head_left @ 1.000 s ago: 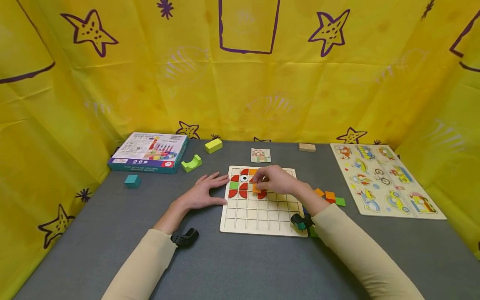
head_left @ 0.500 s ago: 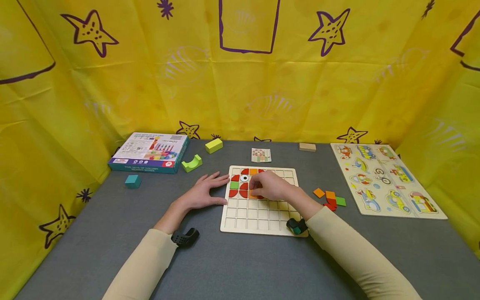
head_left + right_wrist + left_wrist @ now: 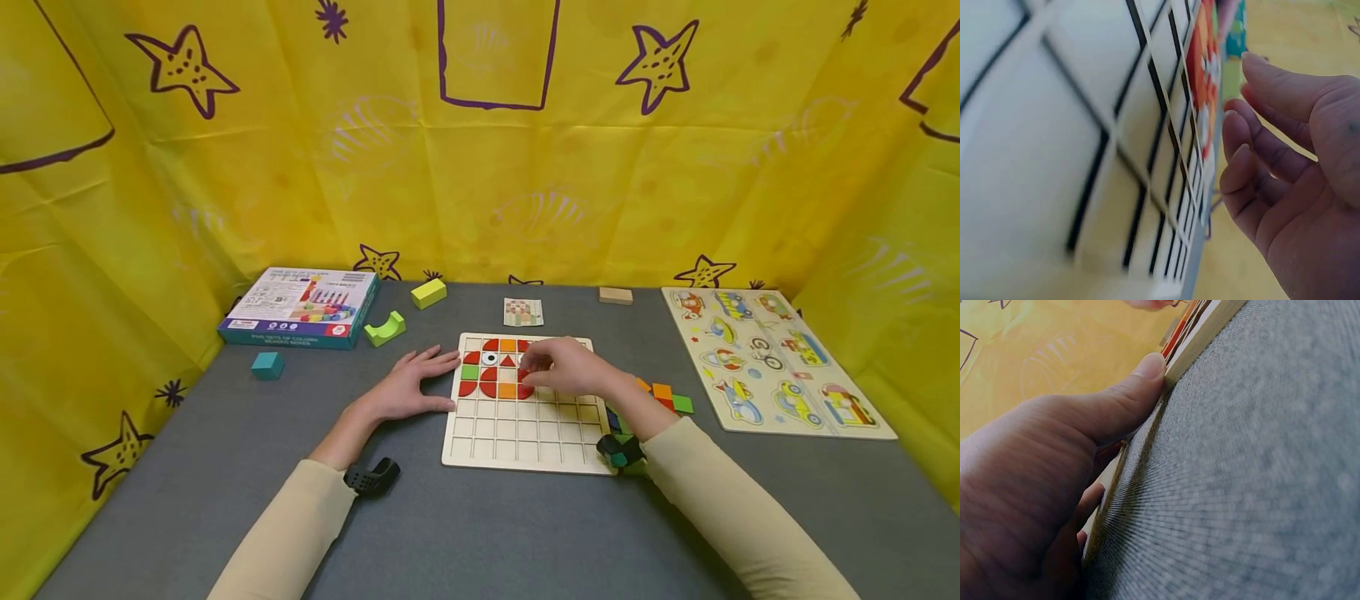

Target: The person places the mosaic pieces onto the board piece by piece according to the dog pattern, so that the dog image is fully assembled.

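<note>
A wooden grid board [image 3: 495, 450] lies on the table with red, orange and green tiles set in its upper rows. Two white tiles bear eye-like dots; one eye tile [image 3: 490, 358] shows fully. An orange tile [image 3: 507, 390] sits in the fourth row between red rounded pieces. My left hand [image 3: 408, 387] rests beside the board, thumb and fingers touching its left edge. Over the upper right of the pattern hovers my right hand [image 3: 570, 367], hiding some tiles. In the right wrist view its thumb and loosely bent fingers [image 3: 1254, 156] are apart, with nothing between them.
Loose tiles [image 3: 663, 392] lie right of the board, partly behind the right forearm. A pattern card [image 3: 522, 312] and a wooden block [image 3: 615, 295] are beyond it. A picture puzzle [image 3: 772, 362] lies at right; a box [image 3: 300, 308] and coloured blocks [image 3: 267, 365] stand at left.
My right hand pressed the orange tile into the fourth row, let it go, then lifted off and moved slightly right. The left hand has stayed at the board's edge.
</note>
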Motion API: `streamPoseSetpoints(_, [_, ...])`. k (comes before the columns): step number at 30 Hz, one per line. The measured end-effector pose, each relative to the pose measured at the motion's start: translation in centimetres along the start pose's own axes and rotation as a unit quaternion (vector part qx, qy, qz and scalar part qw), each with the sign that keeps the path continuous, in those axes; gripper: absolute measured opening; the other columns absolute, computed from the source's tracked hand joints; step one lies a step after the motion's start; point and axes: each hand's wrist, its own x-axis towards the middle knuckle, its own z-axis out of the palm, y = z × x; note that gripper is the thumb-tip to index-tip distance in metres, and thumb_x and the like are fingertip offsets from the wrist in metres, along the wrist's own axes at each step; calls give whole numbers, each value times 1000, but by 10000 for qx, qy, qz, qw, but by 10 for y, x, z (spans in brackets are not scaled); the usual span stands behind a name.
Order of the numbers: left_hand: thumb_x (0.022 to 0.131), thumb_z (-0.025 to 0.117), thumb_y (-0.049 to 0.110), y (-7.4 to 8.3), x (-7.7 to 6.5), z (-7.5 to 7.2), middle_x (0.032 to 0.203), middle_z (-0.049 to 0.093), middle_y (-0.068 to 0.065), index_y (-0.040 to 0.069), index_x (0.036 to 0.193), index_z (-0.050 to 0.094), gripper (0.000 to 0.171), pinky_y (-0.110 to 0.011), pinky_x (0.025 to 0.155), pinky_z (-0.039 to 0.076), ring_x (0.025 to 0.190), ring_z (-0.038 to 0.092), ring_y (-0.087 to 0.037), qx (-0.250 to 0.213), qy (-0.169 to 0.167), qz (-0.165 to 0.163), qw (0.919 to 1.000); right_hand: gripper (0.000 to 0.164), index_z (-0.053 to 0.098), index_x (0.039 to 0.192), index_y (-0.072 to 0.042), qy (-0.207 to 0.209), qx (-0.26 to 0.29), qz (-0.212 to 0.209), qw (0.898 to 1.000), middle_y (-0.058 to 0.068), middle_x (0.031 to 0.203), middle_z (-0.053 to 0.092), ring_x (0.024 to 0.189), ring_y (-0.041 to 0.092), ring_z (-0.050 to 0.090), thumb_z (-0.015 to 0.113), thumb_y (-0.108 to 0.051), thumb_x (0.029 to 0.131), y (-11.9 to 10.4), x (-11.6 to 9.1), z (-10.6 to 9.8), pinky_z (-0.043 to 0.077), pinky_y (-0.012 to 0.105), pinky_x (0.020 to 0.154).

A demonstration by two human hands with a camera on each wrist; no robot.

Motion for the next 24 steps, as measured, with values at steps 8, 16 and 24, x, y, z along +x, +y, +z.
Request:
streamPoseSetpoints(8, [88, 79, 40, 1, 0, -1, 160, 38, -4, 10, 153, 46, 79, -62, 117, 8, 151, 18, -35, 38, -11, -35, 10000, 16, 70, 107, -6, 260, 165, 399, 9987, -1, 89, 63, 81, 19, 57, 74, -13, 93, 21, -35, -21, 49, 36, 75])
streamPoseSetpoints(16, [88, 79, 39, 0, 1, 0, 159, 38, -4, 10, 152, 46, 78, -62, 117, 8, 151, 18, -35, 52, -15, -17, 10000, 19, 70, 107, -5, 204, -151, 537, 9982, -2, 90, 66, 82, 17, 59, 77, -12, 91, 46, -70, -35, 52, 36, 78])
streamPoseSetpoints(24, [88, 79, 40, 1, 1, 0, 159, 38, -3, 11, 152, 47, 78, -62, 116, 10, 151, 18, -35, 30, -12, -77, 10000, 14, 72, 103, -7, -13, -235, 476, 9986, -5, 91, 68, 81, 14, 60, 77, -8, 90, 56, -95, -43, 53, 34, 77])
